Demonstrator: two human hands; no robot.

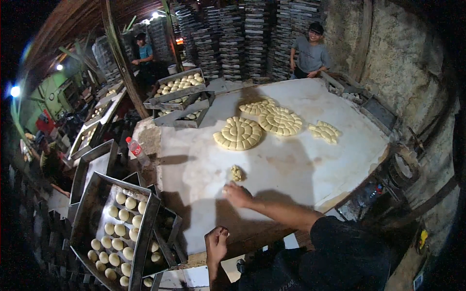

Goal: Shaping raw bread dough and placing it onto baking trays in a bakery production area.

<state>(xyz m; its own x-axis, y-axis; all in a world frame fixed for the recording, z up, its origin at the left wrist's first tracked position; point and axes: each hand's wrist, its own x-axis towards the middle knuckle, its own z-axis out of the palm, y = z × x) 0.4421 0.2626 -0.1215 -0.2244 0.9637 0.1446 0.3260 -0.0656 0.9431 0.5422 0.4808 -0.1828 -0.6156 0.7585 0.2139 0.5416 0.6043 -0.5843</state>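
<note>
Left hand point(216, 242) closed, red-labelled bottle point(137, 150) beyond

This is a working bakery, a rough production room rather than a shop. A large floured desk point(301, 169) fills the middle of the frame, carrying round cut discs of dough point(239, 133). At lower left, metal trays point(92, 213) hold rows of shaped dough balls point(116, 228). Tall stacks of empty trays point(242, 34) line the top centre, against bare plastered walls point(398, 63) at upper right.
</note>
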